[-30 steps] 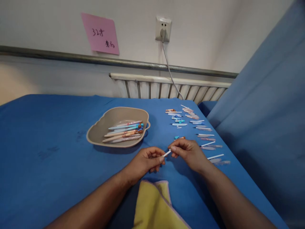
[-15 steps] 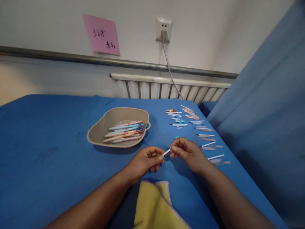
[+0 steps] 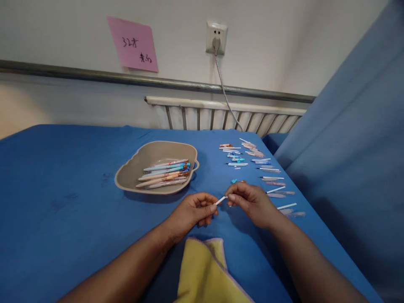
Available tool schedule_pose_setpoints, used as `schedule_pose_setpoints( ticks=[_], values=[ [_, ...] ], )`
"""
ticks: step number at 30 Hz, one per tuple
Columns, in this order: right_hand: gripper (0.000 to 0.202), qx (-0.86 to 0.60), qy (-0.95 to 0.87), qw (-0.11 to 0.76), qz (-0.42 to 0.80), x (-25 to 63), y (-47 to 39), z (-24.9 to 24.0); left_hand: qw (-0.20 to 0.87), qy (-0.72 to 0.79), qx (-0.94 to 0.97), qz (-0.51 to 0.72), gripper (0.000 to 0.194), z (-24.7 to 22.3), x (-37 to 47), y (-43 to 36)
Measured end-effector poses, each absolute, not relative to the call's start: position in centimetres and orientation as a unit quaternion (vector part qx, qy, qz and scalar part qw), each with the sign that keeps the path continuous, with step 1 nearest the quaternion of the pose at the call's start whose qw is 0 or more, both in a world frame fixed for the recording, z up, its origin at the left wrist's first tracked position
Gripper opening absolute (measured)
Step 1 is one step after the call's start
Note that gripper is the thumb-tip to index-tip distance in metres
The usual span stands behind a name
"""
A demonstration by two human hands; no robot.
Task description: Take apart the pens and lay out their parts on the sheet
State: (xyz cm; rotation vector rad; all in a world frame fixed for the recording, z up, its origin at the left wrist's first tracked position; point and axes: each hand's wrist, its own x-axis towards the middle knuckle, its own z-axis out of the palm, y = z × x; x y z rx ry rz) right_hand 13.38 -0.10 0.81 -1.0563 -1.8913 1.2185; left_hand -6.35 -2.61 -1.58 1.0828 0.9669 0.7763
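A thin white pen refill (image 3: 220,200) is pinched between the thumb and fingers of my left hand (image 3: 199,210). My right hand (image 3: 251,203) has its thumb and fingertips closed at the refill's far end; whether a small part sits in that pinch I cannot make out. Just beyond my right hand a small teal pen part (image 3: 234,181) lies on the blue cloth (image 3: 94,235). To the right, pen barrels (image 3: 276,195) and white refills (image 3: 286,206) lie in small groups, the nearest beside my right wrist.
A beige basin (image 3: 129,170) with several assembled pens (image 3: 166,174) stands left of my hands. More pen parts (image 3: 236,159) lie farther back. A yellow cloth (image 3: 202,269) is in front of me. A blue curtain (image 3: 347,126) hangs at the right; a metal rail (image 3: 110,78) crosses the wall.
The right hand has shifted slightly right, uncovering a small orange bit behind it. My left hand keeps its pinch on the refill; the view has tilted very slightly.
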Motion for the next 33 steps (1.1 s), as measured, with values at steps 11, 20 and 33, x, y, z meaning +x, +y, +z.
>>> schedule_pose_setpoints(
  ticks=[11,20,33],
  values=[
    [0.011,-0.41,-0.741,0.324,0.421,13.38,-0.17,0.92,0.684,0.433,0.479,0.339,0.03,-1.59,-6.37,-2.56],
    [0.008,-0.41,-0.752,0.319,0.407,13.51,-0.16,0.93,0.681,0.443,0.478,0.334,0.034,-1.47,-6.25,-2.52],
    [0.013,-0.392,-0.806,0.307,0.321,13.84,-0.17,1.38,0.678,0.446,0.481,0.331,0.033,-1.33,-6.14,-2.54]
  ],
)
